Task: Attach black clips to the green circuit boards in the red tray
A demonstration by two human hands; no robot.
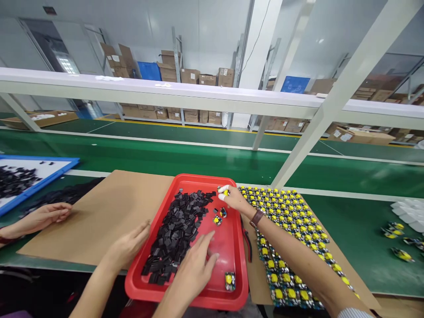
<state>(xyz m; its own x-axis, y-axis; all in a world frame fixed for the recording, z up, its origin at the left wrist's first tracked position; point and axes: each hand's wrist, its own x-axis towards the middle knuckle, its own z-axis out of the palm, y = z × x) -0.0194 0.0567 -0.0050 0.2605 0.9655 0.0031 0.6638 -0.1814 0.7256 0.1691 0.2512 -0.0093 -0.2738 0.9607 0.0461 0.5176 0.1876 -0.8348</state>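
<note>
My right hand (pixel 233 198), with a watch on its wrist and white covers on the fingertips, pinches a small circuit board (pixel 226 193) with a yellow part over the far right of a red tray (pixel 243 274). My left hand (pixel 195 269) hovers over the tray's near middle, its fingers apart and nothing in them. A heap of small flat black pieces (pixel 175 229) fills the tray's left side. Two loose boards, one being a yellow-topped circuit board (pixel 217 220), lie below my right hand. Another circuit board (pixel 229 281) sits in the near right corner.
Rows of yellow-topped boards (pixel 291 229) cover cardboard at right, beside red-and-black-handled pliers (pixel 247 245). A co-worker's hands (pixel 129 247) (pixel 49 216) are at left, over a cardboard sheet (pixel 99 212). A blue-rimmed tray (pixel 71 164) stands farther left. A white frame post (pixel 298 141) rises behind.
</note>
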